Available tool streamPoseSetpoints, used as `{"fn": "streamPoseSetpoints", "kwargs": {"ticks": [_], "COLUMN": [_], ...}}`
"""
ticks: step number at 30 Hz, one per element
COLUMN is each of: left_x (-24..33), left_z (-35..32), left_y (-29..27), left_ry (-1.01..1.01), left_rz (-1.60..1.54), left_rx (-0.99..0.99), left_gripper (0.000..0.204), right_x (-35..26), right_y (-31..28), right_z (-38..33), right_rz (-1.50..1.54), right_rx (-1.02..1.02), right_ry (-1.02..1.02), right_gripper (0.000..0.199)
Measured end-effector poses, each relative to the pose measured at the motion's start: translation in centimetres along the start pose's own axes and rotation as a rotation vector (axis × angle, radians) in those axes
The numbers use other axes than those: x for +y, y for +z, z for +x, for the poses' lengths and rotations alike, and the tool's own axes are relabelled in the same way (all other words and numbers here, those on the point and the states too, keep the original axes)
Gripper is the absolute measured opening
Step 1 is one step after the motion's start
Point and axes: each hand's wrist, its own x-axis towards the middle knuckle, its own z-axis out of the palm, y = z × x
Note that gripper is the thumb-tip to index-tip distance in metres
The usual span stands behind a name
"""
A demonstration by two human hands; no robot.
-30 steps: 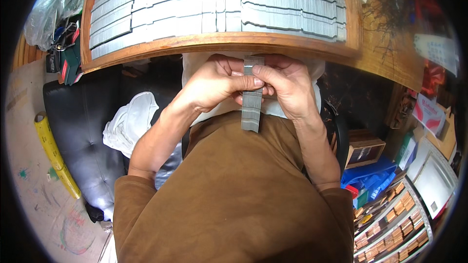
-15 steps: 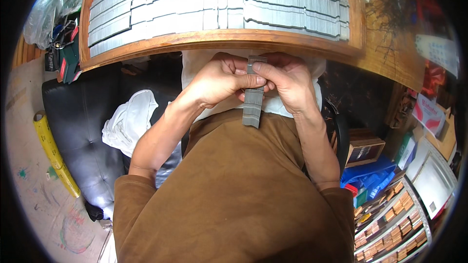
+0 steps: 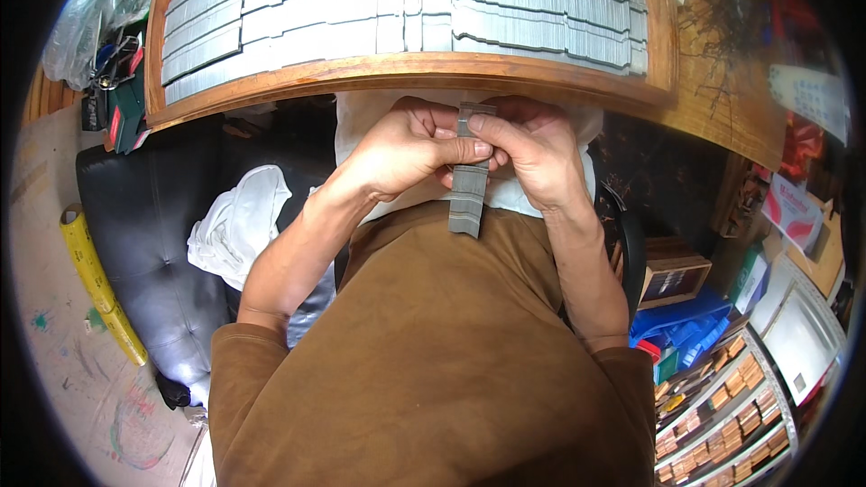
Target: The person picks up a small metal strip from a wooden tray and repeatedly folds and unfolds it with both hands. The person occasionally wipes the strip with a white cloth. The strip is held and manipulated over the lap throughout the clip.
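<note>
A narrow, long stack of thin grey metal pieces [image 3: 467, 196] is held upright in front of my lap, just below the tray's near edge. My left hand [image 3: 417, 146] grips it from the left, with the thumb pressed across its face. From the right, my right hand [image 3: 532, 146] pinches its upper part between thumb and fingers. The two thumbs almost meet on the stack, and its lower end hangs free over my brown shirt. Some fingertips are hidden behind it. Ahead, a wooden tray [image 3: 361, 67] holds rows of tightly packed, thin grey metal pieces [image 3: 325, 9].
On the left stands a black padded seat [image 3: 149, 252] with a white cloth [image 3: 239, 225] on it. A yellow roll [image 3: 104, 284] lies beyond. At right are a wooden tabletop [image 3: 731, 113], a wooden box [image 3: 675, 275], a blue bag [image 3: 695, 329] and a rack of small wooden blocks [image 3: 731, 415].
</note>
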Motion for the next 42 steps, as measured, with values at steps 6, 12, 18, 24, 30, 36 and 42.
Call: {"fn": "streamPoseSetpoints", "kwargs": {"ticks": [6,12,18,24,30,36,42], "left_x": [0.0,-0.2,-0.1,0.1,-0.3,0.0,-0.2], "left_z": [-0.1,0.1,0.1,0.1,0.1,-0.1,0.0], "left_y": [0.1,0.1,0.2,0.4,0.4,0.5,0.6], "left_ry": [-0.005,0.018,0.016,-0.018,-0.012,-0.014,-0.028], "left_rz": [-0.019,-0.053,-0.063,-0.046,-0.041,-0.025,-0.015], "left_rx": [-0.002,-0.002,-0.008,-0.006,-0.052,-0.055,-0.035], "left_gripper": [0.020,0.019,0.020,0.019,0.017,0.016,0.018], "right_x": [-0.3,-0.1,0.1,0.4,-0.1,0.3,0.2], "right_y": [0.2,0.0,-0.3,-0.7,-1.0,-0.5,-0.3], "right_z": [-0.2,-0.2,-0.3,-0.6,-1.0,-1.0,-1.4], "right_rz": [-0.007,0.004,0.029,0.047,-0.053,-0.037,-0.002], "right_rx": [0.018,0.015,0.029,0.022,-0.028,0.034,0.077], "right_ry": [-0.004,-0.029,-0.028,-0.043,0.033,0.039,0.039], "right_gripper": [0.011,0.012,0.013,0.015,0.020,0.020,0.018]}}
